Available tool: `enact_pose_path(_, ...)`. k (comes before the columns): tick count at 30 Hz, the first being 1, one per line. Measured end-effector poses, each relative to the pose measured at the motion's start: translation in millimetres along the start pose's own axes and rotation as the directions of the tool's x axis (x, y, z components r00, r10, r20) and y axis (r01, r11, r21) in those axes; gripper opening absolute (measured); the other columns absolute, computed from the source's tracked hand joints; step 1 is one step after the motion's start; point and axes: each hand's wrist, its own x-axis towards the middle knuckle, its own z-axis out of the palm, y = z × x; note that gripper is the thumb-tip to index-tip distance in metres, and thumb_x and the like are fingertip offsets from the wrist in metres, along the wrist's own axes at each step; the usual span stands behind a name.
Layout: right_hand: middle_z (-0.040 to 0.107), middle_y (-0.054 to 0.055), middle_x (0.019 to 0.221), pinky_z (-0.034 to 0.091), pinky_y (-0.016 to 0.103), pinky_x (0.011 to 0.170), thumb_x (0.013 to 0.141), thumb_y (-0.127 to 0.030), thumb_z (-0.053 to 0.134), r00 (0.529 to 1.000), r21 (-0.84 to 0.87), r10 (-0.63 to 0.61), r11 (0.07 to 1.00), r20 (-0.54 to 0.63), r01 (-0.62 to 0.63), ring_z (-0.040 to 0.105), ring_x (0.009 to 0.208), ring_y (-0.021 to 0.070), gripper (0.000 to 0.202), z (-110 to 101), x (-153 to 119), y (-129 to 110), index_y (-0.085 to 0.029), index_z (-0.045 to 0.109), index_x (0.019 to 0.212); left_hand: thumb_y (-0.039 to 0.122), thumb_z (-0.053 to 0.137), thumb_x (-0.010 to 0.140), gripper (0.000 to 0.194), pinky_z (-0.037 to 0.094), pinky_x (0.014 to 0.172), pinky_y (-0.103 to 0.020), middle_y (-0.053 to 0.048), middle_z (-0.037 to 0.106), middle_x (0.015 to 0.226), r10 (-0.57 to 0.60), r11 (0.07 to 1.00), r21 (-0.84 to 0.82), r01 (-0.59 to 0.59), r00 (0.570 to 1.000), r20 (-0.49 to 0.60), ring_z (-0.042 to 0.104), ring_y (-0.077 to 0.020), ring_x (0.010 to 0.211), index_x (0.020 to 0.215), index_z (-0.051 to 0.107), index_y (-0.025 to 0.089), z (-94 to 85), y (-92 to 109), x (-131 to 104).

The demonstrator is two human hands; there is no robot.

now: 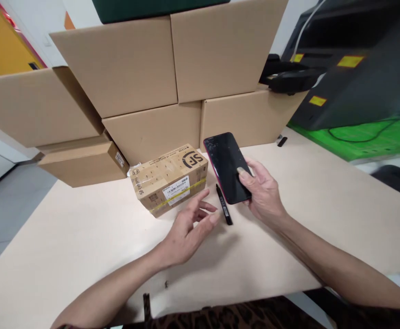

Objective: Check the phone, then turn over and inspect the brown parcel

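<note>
Leopard-print cloth [234,316] lies nearest me, and above the pale surface [83,230] beyond it my left hand [182,232] is empty, fingers [198,199] loosely parted, with a black marker [224,208] between them and the smartphone [227,162]. My right hand [265,194] grips that phone by its lower right edge, thumb [251,181] over the dark glass, its long axis slanting away leftward, ahead and right of my left hand; its back and most of my gripping fingers are hidden. Beyond stands the SF Express carton [167,170], its label [176,192] too small to read, then cardboard boxes [127,73] under a dark green thing [158,9] cut off at the top.
</note>
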Motion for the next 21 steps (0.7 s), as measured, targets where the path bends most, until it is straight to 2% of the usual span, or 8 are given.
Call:
enact_pose_path(1,0.072,-0.005,0.076,0.049,0.022,0.038,0.072,-0.054,0.097,1.0,0.008,-0.007,1.0,0.012,0.007,0.059,0.049,0.0108,0.063,4.5,-7.2,2.4,-0.03,0.07,0.123,0.055,0.065,0.104,0.069,0.061,0.091,-0.04,-0.012,0.072,0.115,-0.047,0.993,-0.104,0.051,0.998,0.043,0.072,-0.0211,0.097,0.16,0.046,0.02,7.0,0.3,9.2)
enact_pose_path(3,0.075,-0.002,0.081,0.057,0.026,0.045,0.078,-0.052,0.094,0.999,-0.007,-0.007,1.0,0.045,0.008,0.066,0.056,0.0144,0.062,9.9,-18.5,8.6,-0.031,0.069,0.131,0.056,0.071,0.101,0.069,0.06,0.083,-0.033,-0.008,0.07,0.108,-0.028,0.966,-0.253,0.049,0.996,0.087,0.069,-0.0166,0.089,0.154,0.048,0.019,19.3,-1.9,23.5)
enact_pose_path(6,0.074,-0.004,0.075,0.053,0.025,0.038,0.082,-0.054,0.091,0.997,-0.062,0.013,0.998,0.078,-0.008,0.062,0.049,0.0133,0.062,12.4,-28.1,14.5,-0.031,0.068,0.135,0.053,0.077,0.097,0.059,0.058,0.07,-0.025,-0.002,0.067,0.098,0.011,0.935,-0.355,-0.002,1.0,0.024,0.065,-0.0107,0.074,0.136,0.048,0.02,32.7,-10.3,32.5)
enact_pose_path(8,0.073,-0.005,0.072,0.048,0.023,0.034,0.082,-0.055,0.091,0.996,-0.085,-0.002,0.996,0.086,0.009,0.058,0.045,0.011,0.061,12.5,-30.9,14.3,-0.03,0.068,0.134,0.053,0.078,0.097,0.057,0.058,0.066,-0.024,0.002,0.065,0.09,0.006,0.925,-0.381,-0.013,1.0,-0.019,0.064,-0.0093,0.068,0.131,0.045,0.021,38.3,-15.2,32.5)
enact_pose_path(11,0.073,-0.006,0.07,0.047,0.021,0.035,0.086,-0.051,0.088,0.992,-0.117,-0.07,0.99,0.102,0.081,0.055,0.045,0.0094,0.054,12.0,-31.1,10.5,-0.03,0.069,0.132,0.053,0.076,0.098,0.056,0.06,0.067,-0.025,0.002,0.065,0.089,0.006,0.927,-0.374,-0.022,0.999,-0.044,0.066,-0.0097,0.068,0.13,0.044,0.02,42.4,-16.7,31.4)
enact_pose_path(17,0.078,-0.003,0.079,0.056,0.023,0.051,0.088,-0.047,0.088,0.987,-0.156,-0.103,0.98,0.125,0.122,0.065,0.058,0.0113,0.054,10.5,-21.6,2.0,-0.029,0.069,0.135,0.058,0.074,0.098,0.058,0.058,0.064,-0.025,0.002,0.063,0.088,0.021,0.93,-0.367,-0.02,1.0,-0.002,0.064,-0.0098,0.067,0.129,0.043,0.02,41.7,-10.5,38.2)
enact_pose_path(21,0.076,-0.004,0.074,0.054,0.024,0.048,0.087,-0.047,0.089,0.987,-0.182,-0.098,0.976,0.13,0.121,0.063,0.053,0.0118,0.056,9.4,-19.2,1.5,-0.029,0.068,0.135,0.06,0.079,0.093,0.068,0.058,0.065,-0.025,0.002,0.062,0.089,-0.014,0.915,-0.402,0.02,1.0,0.019,0.064,-0.0097,0.067,0.133,0.042,0.02,41.1,-7.5,39.7)
